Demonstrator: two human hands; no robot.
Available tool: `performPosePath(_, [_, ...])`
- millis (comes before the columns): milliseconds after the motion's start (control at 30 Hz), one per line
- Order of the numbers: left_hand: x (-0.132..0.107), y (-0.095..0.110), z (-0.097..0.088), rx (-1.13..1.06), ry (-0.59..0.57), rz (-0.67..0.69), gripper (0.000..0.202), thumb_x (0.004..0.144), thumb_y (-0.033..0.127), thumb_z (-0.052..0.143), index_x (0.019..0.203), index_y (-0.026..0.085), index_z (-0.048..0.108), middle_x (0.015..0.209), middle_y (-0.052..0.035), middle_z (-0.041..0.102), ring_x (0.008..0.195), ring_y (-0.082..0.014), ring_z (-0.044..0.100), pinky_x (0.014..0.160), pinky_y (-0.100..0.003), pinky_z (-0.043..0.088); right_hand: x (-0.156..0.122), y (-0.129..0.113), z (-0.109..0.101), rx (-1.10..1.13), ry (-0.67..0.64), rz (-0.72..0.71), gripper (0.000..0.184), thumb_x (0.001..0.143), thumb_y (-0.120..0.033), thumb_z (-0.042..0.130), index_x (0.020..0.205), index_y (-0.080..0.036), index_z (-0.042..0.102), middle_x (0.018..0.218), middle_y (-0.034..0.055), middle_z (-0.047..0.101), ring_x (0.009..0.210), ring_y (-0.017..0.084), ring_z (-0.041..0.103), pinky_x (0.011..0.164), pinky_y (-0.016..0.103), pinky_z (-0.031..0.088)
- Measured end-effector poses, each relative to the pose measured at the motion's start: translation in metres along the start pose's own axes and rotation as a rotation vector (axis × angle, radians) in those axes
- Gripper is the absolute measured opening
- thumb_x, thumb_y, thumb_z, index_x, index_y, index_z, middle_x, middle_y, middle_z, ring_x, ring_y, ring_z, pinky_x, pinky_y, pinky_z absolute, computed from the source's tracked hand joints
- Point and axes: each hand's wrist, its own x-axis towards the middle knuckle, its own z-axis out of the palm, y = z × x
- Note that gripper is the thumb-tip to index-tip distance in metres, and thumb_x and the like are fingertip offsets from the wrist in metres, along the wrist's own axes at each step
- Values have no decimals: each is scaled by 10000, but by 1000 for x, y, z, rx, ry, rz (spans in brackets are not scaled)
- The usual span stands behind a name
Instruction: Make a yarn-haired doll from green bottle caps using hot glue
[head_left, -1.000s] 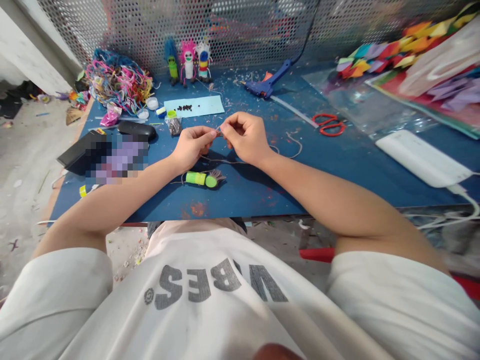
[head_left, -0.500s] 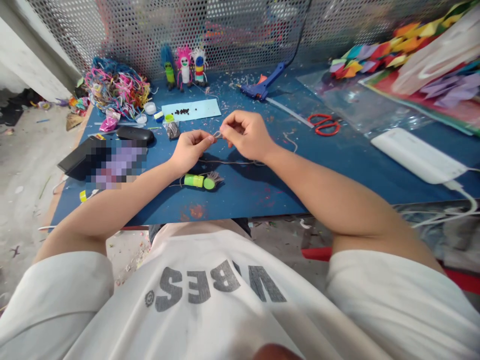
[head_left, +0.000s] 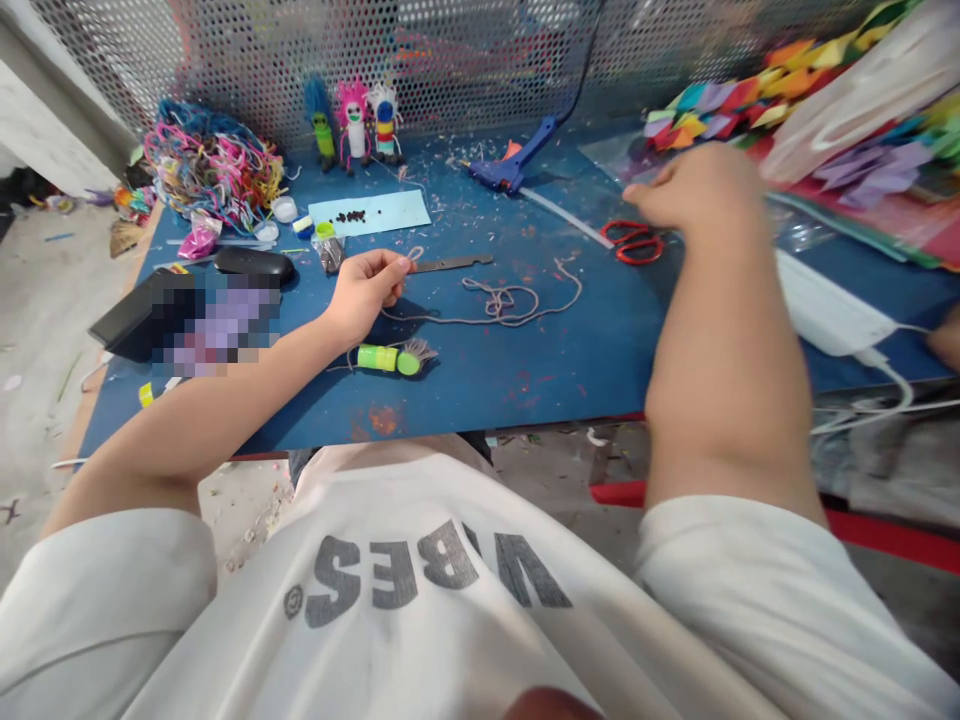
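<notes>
I see the left hand point(head_left: 369, 287) pinching looped grey yarn point(head_left: 501, 321) and a flat metal strip point(head_left: 456, 264) between thumb and fingers, probably to stop the loop slipping. The yarn's tail lies slack on the table point(head_left: 517, 380) to the right, so it likely exerts little pull. The right hand point(head_left: 679, 195) hangs near the red-handled scissors point(head_left: 636, 243); I can't tell whether its blurred fingers are spread or together.

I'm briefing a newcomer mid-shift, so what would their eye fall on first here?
Probably the three small yarn-haired dolls standing at the back left against the metal mesh, with a big tangle of colourful yarn to their left. Next, the right hand, slightly blurred, near the red scissors. Nearer the middle, the left hand pinches a thin metal strip above the blue table.
</notes>
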Motion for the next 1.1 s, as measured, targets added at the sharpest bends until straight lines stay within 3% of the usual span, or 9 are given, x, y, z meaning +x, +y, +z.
performPosePath(100, [-1,3,2,-15,21,-4,240,977,281,864,808,159,744,610,24,593,505,-42,415,494,-181,273,3,-20,34,128,-41,-34,618,1203,-475,602,688,-150,702,723,111,722,935,162,682,891,403,444])
performPosePath(200, [-2,7,4,-10,68,-14,268,1020,280,830,808,161,718,588,40,566,486,-37,385,494,-179,272,29,-22,70,191,-112,-68,529,1171,-531,668,809,-153,753,764,102,729,917,180,662,908,398,462])
performPosePath(367, [-4,10,6,-21,83,-10,307,1070,228,756,779,164,681,579,41,554,474,-37,379,495,-180,286,53,-1,116,-50,-404,-215,258,961,-449,930,1020,-218,832,1103,101,811,995,279,711,917,434,516])
performPosePath(500, [-3,6,6,-30,61,22,300,1075,196,742,782,156,692,583,36,563,480,-39,400,494,-178,286,45,9,141,-211,-439,-271,144,1014,-358,811,1048,-218,818,1225,132,787,1167,377,728,1013,495,519])
performPosePath(633, [-2,2,4,-29,64,18,299,1070,197,747,781,158,678,604,34,582,494,-40,428,496,-170,298,45,15,159,-267,-384,-262,291,1105,-432,651,1083,-178,790,1234,194,775,1149,396,722,1018,524,515])
performPosePath(733, [-1,2,4,-34,69,9,294,1071,167,711,780,157,675,613,25,601,499,-45,440,493,-174,292,50,20,169,-315,-313,-307,408,1152,-514,545,1094,-193,789,1169,189,797,1107,370,714,970,505,530])
performPosePath(867, [-1,3,3,-31,67,13,290,1060,194,753,779,160,690,602,36,570,486,-42,400,496,-187,284,53,23,169,-238,-300,-319,413,1103,-616,640,1066,-230,781,1145,156,814,1101,364,714,961,498,538])
performPosePath(1000, [0,0,2,-28,82,42,274,1051,250,799,797,175,725,517,85,398,455,-49,292,491,-212,266,48,15,150,-88,-272,-238,302,1096,-543,690,1096,-253,776,1087,128,817,1080,372,732,964,498,518])
performPosePath(1100, [-1,1,3,5,97,37,293,1043,312,828,798,190,721,508,87,370,455,-58,287,489,-230,264,41,5,133,-34,-278,-218,240,1089,-497,708,1134,-269,768,986,97,807,1037,364,747,960,482,515])
